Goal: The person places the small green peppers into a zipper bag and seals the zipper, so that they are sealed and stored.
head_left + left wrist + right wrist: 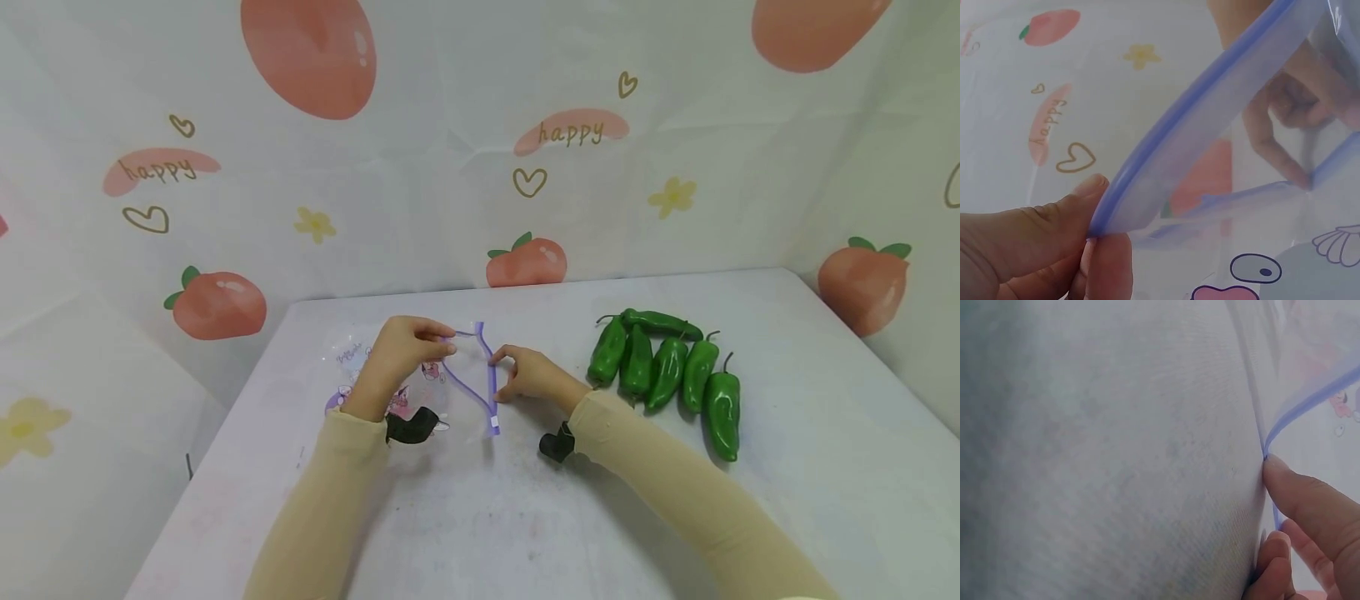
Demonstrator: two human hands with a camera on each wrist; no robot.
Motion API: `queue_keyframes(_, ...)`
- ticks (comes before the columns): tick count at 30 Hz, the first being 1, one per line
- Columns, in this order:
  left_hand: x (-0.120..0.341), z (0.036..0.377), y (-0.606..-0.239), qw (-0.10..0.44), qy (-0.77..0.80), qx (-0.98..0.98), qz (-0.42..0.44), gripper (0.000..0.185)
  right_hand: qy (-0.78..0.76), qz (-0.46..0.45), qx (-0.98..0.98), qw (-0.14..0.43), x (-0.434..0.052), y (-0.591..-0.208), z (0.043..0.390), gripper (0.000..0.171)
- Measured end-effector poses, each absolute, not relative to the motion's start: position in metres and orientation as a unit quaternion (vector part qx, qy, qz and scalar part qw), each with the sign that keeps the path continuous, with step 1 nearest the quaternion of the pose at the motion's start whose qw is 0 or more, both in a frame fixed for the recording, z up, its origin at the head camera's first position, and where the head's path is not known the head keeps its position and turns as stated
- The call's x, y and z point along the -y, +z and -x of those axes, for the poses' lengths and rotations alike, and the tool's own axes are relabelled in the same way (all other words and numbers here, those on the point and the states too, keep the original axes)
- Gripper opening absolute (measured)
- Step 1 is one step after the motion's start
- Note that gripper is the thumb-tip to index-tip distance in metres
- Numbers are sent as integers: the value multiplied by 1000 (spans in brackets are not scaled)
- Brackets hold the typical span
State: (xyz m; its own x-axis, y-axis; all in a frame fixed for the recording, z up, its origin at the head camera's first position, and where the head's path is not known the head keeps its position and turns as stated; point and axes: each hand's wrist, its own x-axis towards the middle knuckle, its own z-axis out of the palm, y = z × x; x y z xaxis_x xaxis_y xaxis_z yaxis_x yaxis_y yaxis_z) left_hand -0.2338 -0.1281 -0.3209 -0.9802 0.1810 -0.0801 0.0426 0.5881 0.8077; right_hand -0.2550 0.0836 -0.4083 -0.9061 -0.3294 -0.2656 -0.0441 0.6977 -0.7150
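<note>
A clear zip bag (420, 371) w/ purple zip strips is held just above the white table (787, 400) by both hands. One zip strip (1210, 119) is pinched betw. thumb and forefinger of the left hand (397, 354); the opposite strip (1300, 412) is pinched by the right hand (528, 375), so the bag mouth is spread open betw. the two grips. Bag body w/ cartoon print lies under and beside the left grip. Green peppers (667, 367) are grouped on the table just beyond the right grip, apart from it.
</note>
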Motion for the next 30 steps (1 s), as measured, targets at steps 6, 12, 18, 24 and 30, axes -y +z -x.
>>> queue_keyframes(6, 132, 232, -315, 72, 459, -883, -64, 29, -379, 103, -900, 190, -83, -408, 254, 53)
queue_keyframes(12, 133, 231, -311, 74, 478, -873, -59, 27, -378, 103, -899, 193, -84, -408, 254, 52)
queue_keyframes(18, 132, 232, -314, 73, 488, -868, -57, 26, -374, 101, -901, 195, -84, -407, 253, 51)
queue_keyframes(24, 130, 236, -332, 78, 513, -854, -44, 26, -374, 102, -901, 193, -83, -407, 253, 51)
queue_keyframes(30, 123, 237, -349, 91, 535, -839, -27, 26, -370, 102, -904, 190, -83, -407, 254, 51)
